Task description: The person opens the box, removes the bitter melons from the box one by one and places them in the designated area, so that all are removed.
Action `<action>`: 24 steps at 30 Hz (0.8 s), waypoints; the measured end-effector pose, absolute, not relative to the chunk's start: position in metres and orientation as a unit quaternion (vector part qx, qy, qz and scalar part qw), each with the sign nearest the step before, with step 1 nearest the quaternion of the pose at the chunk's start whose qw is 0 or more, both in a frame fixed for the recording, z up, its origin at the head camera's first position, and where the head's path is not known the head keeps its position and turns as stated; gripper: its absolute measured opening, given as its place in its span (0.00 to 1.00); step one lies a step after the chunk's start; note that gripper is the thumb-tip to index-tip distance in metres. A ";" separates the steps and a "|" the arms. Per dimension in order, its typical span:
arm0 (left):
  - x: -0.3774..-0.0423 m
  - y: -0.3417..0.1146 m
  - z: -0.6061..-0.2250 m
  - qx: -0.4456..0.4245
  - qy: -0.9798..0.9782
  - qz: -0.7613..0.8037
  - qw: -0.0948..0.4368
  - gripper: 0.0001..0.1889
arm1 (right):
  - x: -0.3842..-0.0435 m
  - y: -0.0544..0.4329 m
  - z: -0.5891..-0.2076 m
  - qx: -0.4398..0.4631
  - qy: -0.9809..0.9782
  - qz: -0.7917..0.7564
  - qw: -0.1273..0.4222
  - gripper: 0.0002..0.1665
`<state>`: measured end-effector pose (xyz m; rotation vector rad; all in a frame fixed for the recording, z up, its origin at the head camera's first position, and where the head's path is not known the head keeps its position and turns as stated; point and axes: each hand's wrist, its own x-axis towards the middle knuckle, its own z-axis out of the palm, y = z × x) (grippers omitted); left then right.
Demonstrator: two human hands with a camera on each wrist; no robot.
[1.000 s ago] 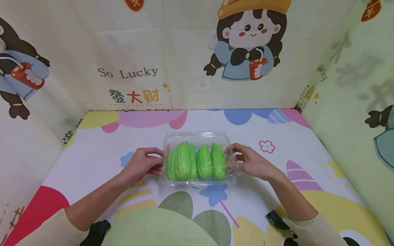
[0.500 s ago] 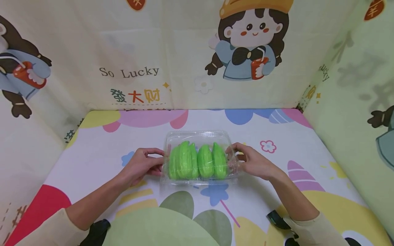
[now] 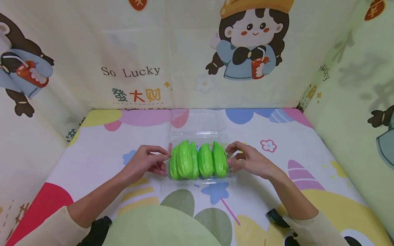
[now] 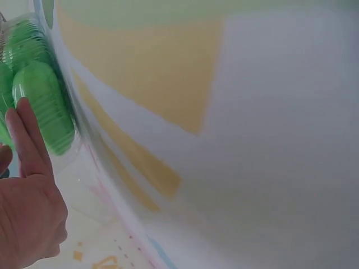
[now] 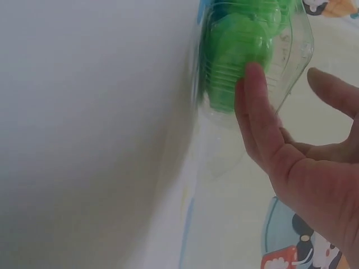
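Observation:
A clear plastic clamshell box (image 3: 212, 181) lies on the table in the head view, its transparent lid (image 3: 197, 122) swung back toward the rear wall. Inside, several glossy green, elongated, cucumber-like pieces (image 3: 185, 160) lie side by side, pointed ends mostly away from me. My left hand (image 3: 143, 162) is at the box's left side; in the left wrist view its straight fingers (image 4: 29, 134) lie against the clear wall. My right hand (image 3: 250, 160) is at the right side. Its extended fingers (image 5: 261, 115) touch the box wall in the right wrist view, thumb held apart.
The table is covered by a white cloth (image 3: 147, 133) with colourful printed shapes. Patterned fabric walls (image 3: 184, 51) stand behind it and on both sides. A dark strap device (image 3: 98, 230) is on the left wrist, another (image 3: 277, 218) on the right.
The lid, closed over the green pieces in both earlier frames, now stands open toward the back. My hands remain at the box's two sides, with the fingers slightly shifted.

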<state>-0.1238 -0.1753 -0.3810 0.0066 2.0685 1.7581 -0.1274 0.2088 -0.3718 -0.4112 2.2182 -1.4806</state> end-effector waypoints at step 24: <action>-0.120 -0.178 -0.367 0.035 0.775 0.590 0.222 0.16 | -0.128 0.209 -0.371 -0.141 0.798 -0.544 0.218 0.20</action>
